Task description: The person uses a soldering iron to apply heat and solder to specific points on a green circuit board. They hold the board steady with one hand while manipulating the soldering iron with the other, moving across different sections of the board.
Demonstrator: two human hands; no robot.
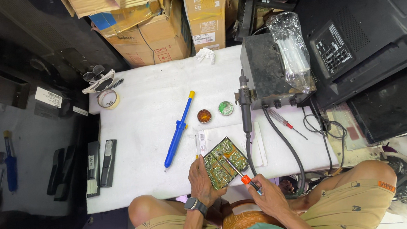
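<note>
While left hand (pixel 202 178) grips circuit board (pixel 225 161), blue desoldering pump (pixel 179 130) nearby

- A blue desoldering pump (pixel 179 130) is lying on the white table (pixel 149 115).
- Two small round tins (pixel 214 112) are sitting just beside each other.
- A red-handled screwdriver (pixel 287 123) is resting near the dark soldering station (pixel 265 71).
- Cardboard boxes (pixel 165 28) are standing behind.

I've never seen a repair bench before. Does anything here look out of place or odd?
Mostly orderly. The left hand steadies a green circuit board while the right hand holds a soldering iron to it. One oddity: a crumpled clear plastic bag lies draped over the dark station box.
</note>
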